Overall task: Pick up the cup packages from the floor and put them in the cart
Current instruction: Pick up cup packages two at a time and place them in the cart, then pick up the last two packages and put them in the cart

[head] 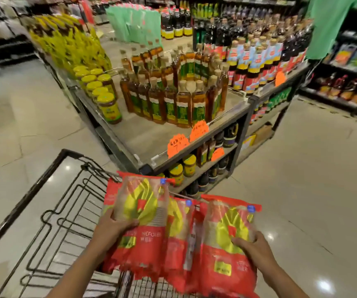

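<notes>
cup packages (pixel 173 229) gripped by left hand (pixel 111 226) and right hand (pixel 253 248) hide cart (pixel 50 211) rear.

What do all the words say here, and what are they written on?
"NEFOLE…": white letters on the left package; the last letter is unclear.
"7": perhaps, handwritten on an orange tag; the rest is unreadable.
Yellow label on the right package: too blurred.
Labels on the bottles and jars: too blurred.

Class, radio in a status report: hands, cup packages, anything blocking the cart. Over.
Left hand, right hand each grip cup packages. Packages held over cart's near end, not yet in. Display shelf close beside cart.
</notes>
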`<state>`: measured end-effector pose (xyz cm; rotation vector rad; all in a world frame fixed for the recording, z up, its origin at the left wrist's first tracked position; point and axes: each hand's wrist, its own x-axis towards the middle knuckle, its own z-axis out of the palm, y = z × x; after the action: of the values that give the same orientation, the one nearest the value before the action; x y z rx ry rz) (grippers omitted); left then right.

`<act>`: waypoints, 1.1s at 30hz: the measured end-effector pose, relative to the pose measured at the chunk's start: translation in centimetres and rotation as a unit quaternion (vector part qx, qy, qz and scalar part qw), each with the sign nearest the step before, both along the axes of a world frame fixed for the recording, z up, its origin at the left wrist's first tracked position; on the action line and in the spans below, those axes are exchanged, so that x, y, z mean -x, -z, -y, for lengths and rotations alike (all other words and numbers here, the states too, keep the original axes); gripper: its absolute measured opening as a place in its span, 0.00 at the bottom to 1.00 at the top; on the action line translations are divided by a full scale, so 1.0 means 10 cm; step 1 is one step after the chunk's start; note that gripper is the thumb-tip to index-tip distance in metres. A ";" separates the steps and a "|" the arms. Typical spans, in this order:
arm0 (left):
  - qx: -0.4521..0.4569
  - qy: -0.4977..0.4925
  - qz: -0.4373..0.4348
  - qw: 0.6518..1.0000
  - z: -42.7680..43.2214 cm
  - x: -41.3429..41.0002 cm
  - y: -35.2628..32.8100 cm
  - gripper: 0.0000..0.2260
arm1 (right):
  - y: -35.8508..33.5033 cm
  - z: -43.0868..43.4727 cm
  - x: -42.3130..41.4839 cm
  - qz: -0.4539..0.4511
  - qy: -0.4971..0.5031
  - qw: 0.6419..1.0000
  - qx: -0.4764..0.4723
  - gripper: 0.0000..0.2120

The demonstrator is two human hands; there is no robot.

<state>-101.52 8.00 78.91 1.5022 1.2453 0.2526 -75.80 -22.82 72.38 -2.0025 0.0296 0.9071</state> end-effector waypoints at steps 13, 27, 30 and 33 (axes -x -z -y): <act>-0.012 0.022 -0.088 0.996 -1.40 0.37 0.51 0.30 | 0.09 -0.47 0.27 0.046 0.076 0.991 0.096 0.32; -0.398 0.182 -0.103 0.893 -0.99 0.03 0.19 0.29 | -0.44 -0.44 0.61 0.329 -0.085 0.910 0.240 0.38; -0.471 0.273 -0.063 0.836 -0.40 -0.53 -0.16 0.34 | -0.73 -0.41 0.60 0.437 -0.117 0.852 0.263 0.36; -0.541 0.371 0.000 0.755 0.36 -1.03 -0.55 0.33 | -1.23 -0.32 0.65 0.516 -0.090 0.804 0.282 0.32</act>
<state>-91.26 4.41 84.41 2.8595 0.3050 0.4685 -82.26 -19.59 84.67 -2.8543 -0.5728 -0.2525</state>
